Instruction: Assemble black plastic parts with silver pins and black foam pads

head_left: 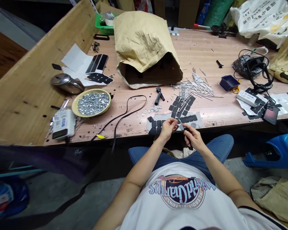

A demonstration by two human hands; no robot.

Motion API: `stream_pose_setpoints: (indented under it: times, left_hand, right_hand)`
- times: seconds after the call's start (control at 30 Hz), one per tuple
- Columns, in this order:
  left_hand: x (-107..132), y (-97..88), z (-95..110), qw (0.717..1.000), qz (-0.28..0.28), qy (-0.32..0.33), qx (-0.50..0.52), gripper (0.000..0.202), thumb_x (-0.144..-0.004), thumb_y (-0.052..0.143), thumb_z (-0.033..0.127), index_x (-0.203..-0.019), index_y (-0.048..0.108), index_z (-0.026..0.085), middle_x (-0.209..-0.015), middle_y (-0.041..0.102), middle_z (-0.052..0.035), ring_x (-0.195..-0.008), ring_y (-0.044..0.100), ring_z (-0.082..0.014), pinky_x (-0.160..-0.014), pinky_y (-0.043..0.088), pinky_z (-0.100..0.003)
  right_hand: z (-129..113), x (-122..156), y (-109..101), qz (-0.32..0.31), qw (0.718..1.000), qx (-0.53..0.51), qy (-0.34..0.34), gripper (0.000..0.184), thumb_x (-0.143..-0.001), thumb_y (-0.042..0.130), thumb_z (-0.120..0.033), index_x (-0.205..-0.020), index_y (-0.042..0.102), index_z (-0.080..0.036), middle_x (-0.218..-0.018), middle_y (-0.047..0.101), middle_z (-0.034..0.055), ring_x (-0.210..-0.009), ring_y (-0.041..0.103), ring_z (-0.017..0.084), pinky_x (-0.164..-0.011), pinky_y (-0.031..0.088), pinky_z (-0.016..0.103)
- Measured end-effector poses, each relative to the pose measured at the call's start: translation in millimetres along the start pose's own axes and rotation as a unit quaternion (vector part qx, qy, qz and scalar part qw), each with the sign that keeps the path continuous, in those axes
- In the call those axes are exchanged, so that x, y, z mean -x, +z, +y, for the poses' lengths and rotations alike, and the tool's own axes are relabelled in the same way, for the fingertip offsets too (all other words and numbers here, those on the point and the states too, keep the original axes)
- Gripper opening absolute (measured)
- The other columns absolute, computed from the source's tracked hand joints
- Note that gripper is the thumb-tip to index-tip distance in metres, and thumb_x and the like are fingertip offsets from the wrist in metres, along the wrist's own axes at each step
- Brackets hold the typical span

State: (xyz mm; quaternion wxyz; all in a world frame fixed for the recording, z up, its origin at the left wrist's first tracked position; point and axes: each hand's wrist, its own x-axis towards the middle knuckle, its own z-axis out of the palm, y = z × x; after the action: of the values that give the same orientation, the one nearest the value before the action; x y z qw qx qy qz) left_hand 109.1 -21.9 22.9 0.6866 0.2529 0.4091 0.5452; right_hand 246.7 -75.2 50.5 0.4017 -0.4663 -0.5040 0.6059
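Observation:
At the table's front edge, my left hand (168, 129) is closed in a pinch; whatever its fingertips hold is too small to make out. My right hand (194, 136) is wrapped round a small black part (190, 146), with a thin metal rod (180, 122) pointing up from it towards the left hand. Under and behind both hands lies a grey sheet (198, 117) with rows of black rounded pads (161, 123). Just beyond are a heap of thin metal rods (194, 85), small metal pieces (154, 109) and a black jointed plastic part (159, 96).
A large brown paper bag (144, 41) lies with its mouth towards me. On the left stand a yellow bowl (74, 110) of small metal pieces and a white box (64, 124). A black strap (127, 111) crosses the front edge. On the right are a dark blue tray (228, 82) and a phone (270, 114).

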Motion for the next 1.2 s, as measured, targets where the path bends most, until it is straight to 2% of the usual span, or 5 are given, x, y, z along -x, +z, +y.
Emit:
stream_pose_setpoints:
  times: [0.43, 0.6, 0.77, 0.93, 1.2]
  left_hand:
    - [4.2, -2.0, 7.0, 0.996, 0.041, 0.073, -0.027, 0.038, -0.062, 0.076, 0.046, -0.069, 0.056, 0.015, -0.057, 0.055, 0.0035, -0.044, 0.045, -0.0030, -0.042, 0.034, -0.016]
    - [-5.4, -15.3, 16.2, 0.962, 0.194, 0.183, -0.063, 0.030, -0.074, 0.067, 0.040, -0.064, 0.053, 0.016, -0.058, 0.055, 0.0034, -0.046, 0.044, -0.0037, -0.045, 0.034, -0.016]
    - [-10.0, -28.8, 22.6, 0.945, 0.199, 0.221, -0.136, 0.023, -0.077, 0.063, 0.034, -0.065, 0.054, 0.017, -0.060, 0.055, 0.0027, -0.052, 0.047, -0.0060, -0.055, 0.040, -0.019]
    - [-11.2, -32.3, 29.2, 0.935, 0.215, 0.227, -0.165, 0.016, -0.076, 0.061, 0.029, -0.067, 0.054, 0.018, -0.061, 0.054, 0.0029, -0.054, 0.048, -0.0078, -0.056, 0.039, -0.020]
    - [-10.8, -45.8, 38.7, 0.908, 0.246, 0.258, -0.221, 0.015, -0.075, 0.060, 0.031, -0.069, 0.056, 0.017, -0.063, 0.054, 0.0025, -0.058, 0.049, -0.0097, -0.062, 0.040, -0.022]
  right_hand:
    - [-4.9, 3.0, -6.5, -0.044, 0.989, 0.138, -0.018, 0.042, -0.089, 0.044, -0.038, -0.127, 0.050, -0.020, -0.066, 0.056, -0.0034, -0.037, 0.042, 0.004, -0.037, 0.039, 0.019]
    - [9.6, 3.0, -9.4, -0.208, 0.899, 0.384, 0.024, 0.035, -0.084, 0.049, -0.017, -0.117, 0.062, -0.019, -0.106, 0.064, 0.0089, -0.073, 0.064, 0.014, -0.072, 0.053, 0.029]
    - [13.4, -9.1, -7.3, -0.190, 0.857, 0.478, -0.028, 0.028, -0.086, 0.053, -0.024, -0.110, 0.066, -0.017, -0.098, 0.067, 0.0104, -0.088, 0.064, 0.020, -0.083, 0.049, 0.033]
    - [-27.1, -76.6, -18.0, -0.055, 0.832, 0.538, -0.124, 0.028, -0.092, 0.043, -0.027, -0.103, 0.067, -0.017, -0.097, 0.065, 0.0108, -0.088, 0.060, 0.020, -0.079, 0.047, 0.033]
    - [-62.3, -203.7, -6.6, -0.016, 0.661, 0.748, -0.060, 0.040, -0.084, 0.030, -0.001, -0.109, 0.062, 0.000, -0.119, 0.052, 0.0252, -0.114, 0.044, 0.030, -0.083, 0.043, 0.035]
